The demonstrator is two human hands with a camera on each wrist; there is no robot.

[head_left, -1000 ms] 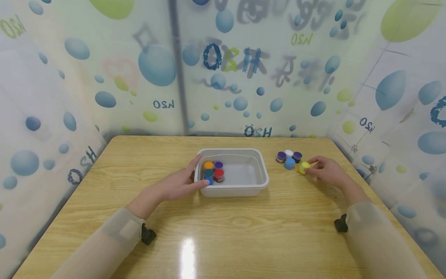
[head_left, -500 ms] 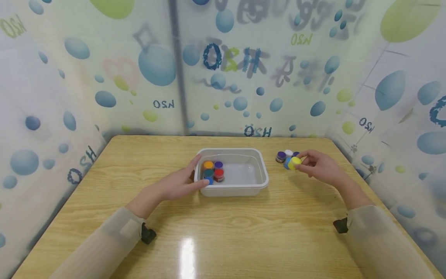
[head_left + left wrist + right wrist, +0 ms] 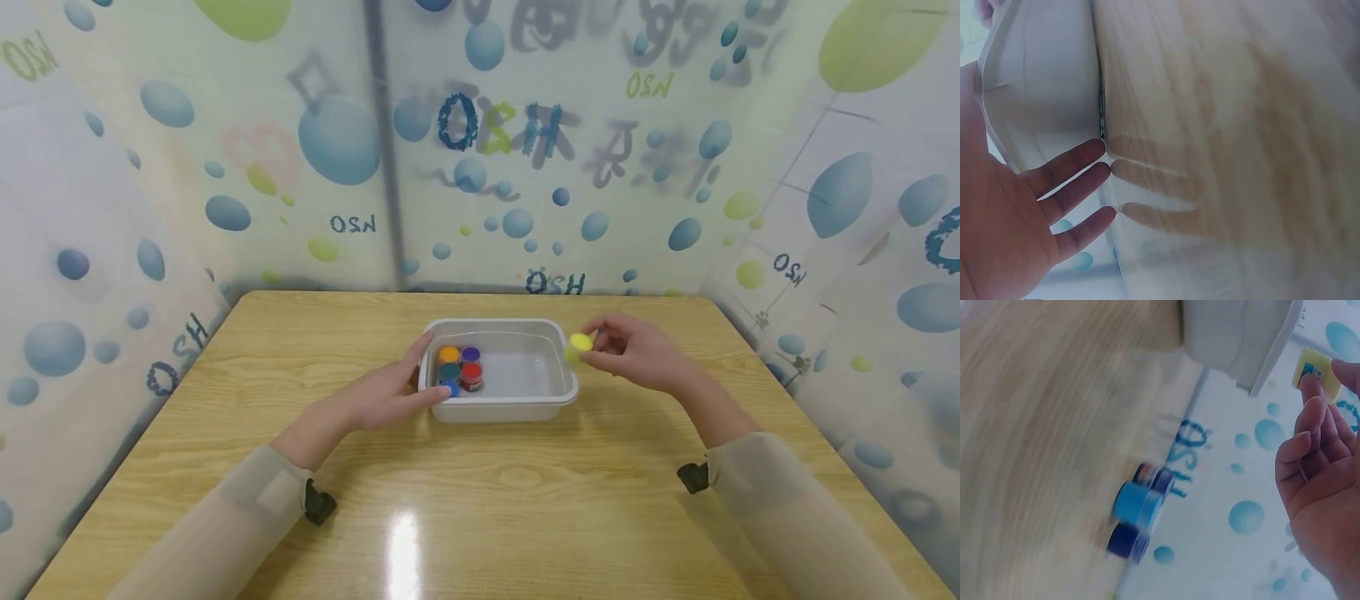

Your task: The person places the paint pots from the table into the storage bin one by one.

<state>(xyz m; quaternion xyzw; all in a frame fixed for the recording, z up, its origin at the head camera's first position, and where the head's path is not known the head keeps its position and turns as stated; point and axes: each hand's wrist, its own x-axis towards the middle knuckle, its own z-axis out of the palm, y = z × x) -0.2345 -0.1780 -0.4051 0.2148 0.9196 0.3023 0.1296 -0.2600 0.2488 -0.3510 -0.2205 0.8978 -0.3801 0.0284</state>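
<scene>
My left hand (image 3: pixel 375 398) rests at the left end of a white plastic tub (image 3: pixel 498 412), thumb over its rim. In the left wrist view the fingers (image 3: pixel 1075 192) are straight and spread beside the tub's wall, tips at the tabletop. My right hand (image 3: pixel 637 354) pinches a small yellow paint jar (image 3: pixel 581 347) between thumb and fingers, up at the tub's right rim. Inside the tub's left part stand several jars, among them an orange-lidded jar (image 3: pixel 448 356), a red-lidded jar (image 3: pixel 471 375) and a blue-lidded jar (image 3: pixel 451 388).
In the right wrist view a light blue jar (image 3: pixel 1137 505) stands between two purple jars, one of them a dark purple jar (image 3: pixel 1127 542). My right hand hides this group in the head view. A patterned curtain (image 3: pixel 480 208) borders the wooden table (image 3: pixel 525 508).
My right hand has lifted the yellow paint jar off the table and carried it left, past the other jars, to the tub's right rim. My left hand has stayed in place.
</scene>
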